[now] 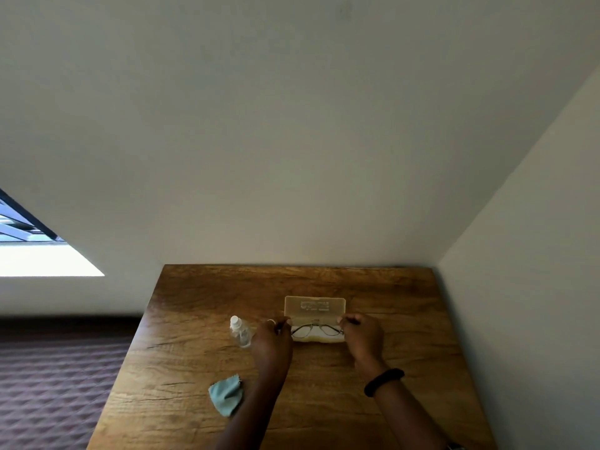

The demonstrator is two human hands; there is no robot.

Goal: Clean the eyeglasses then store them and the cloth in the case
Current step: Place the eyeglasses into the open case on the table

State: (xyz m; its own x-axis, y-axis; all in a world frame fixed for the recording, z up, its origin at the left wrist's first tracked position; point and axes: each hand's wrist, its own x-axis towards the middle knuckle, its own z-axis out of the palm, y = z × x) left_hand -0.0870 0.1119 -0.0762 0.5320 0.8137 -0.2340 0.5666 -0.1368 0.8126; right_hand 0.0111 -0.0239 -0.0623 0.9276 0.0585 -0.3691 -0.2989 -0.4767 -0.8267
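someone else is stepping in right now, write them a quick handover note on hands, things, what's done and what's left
Left hand: at the left end of the eyeglasses; grip too small to confirm.
Right hand: at their right end, likewise.
Eyeglasses lie in the open case, lid upright.
Cloth lies crumpled on the table, near the left forearm, outside the case.
Spray bottle stands left of the case.
Done: case open. Cleaning cannot be judged.
Left: cloth into the case, close it.

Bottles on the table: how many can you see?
1. The small clear bottle with a white cap stands on the wooden table, just left of the left hand and the open case. Another could be hidden behind the arms.
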